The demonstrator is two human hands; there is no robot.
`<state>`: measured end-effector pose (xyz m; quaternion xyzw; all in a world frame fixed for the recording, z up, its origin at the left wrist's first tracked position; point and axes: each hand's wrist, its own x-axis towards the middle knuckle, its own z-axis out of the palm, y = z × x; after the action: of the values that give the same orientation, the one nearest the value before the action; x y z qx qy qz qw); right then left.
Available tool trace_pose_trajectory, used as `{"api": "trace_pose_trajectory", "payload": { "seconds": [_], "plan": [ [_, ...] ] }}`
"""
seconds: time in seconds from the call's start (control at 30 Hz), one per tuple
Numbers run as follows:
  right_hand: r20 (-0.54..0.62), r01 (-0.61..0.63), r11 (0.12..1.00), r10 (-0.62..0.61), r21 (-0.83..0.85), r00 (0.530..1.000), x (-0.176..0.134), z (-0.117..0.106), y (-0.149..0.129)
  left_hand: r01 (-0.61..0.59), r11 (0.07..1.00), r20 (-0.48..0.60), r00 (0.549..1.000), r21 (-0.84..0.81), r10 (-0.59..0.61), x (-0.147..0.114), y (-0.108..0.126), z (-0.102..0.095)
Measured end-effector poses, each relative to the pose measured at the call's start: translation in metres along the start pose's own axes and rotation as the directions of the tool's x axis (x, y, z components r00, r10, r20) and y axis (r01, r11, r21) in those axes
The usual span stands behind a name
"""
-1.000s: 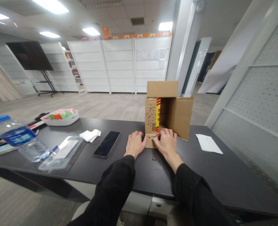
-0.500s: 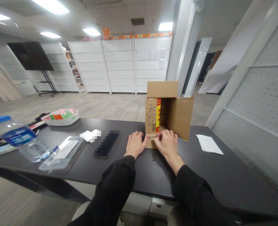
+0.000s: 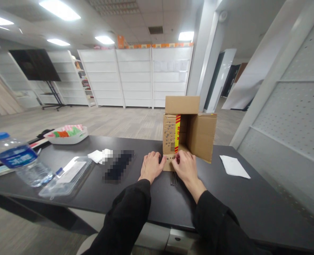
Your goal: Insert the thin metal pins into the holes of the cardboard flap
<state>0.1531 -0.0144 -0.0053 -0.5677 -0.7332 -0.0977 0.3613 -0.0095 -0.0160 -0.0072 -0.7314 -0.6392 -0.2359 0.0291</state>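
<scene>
An open cardboard box (image 3: 207,136) stands on the dark table, its opening facing me. Its front flap (image 3: 169,166) sticks out towards me and bears a row of small dark heads; several thin metal shafts (image 3: 174,179) show below it. My left hand (image 3: 150,166) rests at the flap's left side, fingers spread and slightly bent, the thumb touching its edge. Over the right part of the flap, my right hand (image 3: 185,165) is closed in a pinch beside the row. Whatever lies between its fingertips is hidden. More round grey heads (image 3: 169,132) dot the box's left flap.
Left of my hands lie a pixelated dark phone-like object (image 3: 119,165), crumpled white tissue (image 3: 96,156), a clear plastic case (image 3: 72,177) and a water bottle (image 3: 20,159). A white basket (image 3: 69,140) stands behind them. To the right lies folded white paper (image 3: 234,166).
The view has tilted slightly, so everything sits a little lower. My right hand stays pinched at the row on the flap, and my left hand keeps its place at the flap's left edge.
</scene>
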Motion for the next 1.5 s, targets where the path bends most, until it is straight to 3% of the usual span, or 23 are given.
{"api": "trace_pose_trajectory", "payload": {
  "seconds": [0.3,0.53,0.67,0.9,1.5],
  "plan": [
    [-0.136,0.077,0.990,-0.061,0.117,0.989,0.000,-0.008,-0.005,-0.018,1.000,-0.017,1.000,0.002,0.018,0.000,-0.002,0.003],
    [-0.267,0.072,0.942,0.019,0.327,0.964,-0.009,-0.033,-0.004,0.006,1.000,0.008,1.000,-0.006,-0.006,0.000,0.000,0.000],
    [-0.179,0.034,0.884,0.056,0.466,0.982,-0.033,-0.049,0.000,-0.001,1.000,0.011,1.000,-0.009,0.001,0.001,0.000,-0.001],
    [0.025,0.057,0.870,-0.079,0.490,0.997,-0.071,-0.052,0.011,-0.016,1.000,-0.005,1.000,-0.014,0.016,0.001,-0.001,0.001],
    [0.203,0.113,0.913,-0.205,0.391,0.957,-0.076,-0.046,0.008,-0.043,0.999,-0.022,0.999,-0.008,0.043,0.002,-0.002,0.002]
  ]
}}
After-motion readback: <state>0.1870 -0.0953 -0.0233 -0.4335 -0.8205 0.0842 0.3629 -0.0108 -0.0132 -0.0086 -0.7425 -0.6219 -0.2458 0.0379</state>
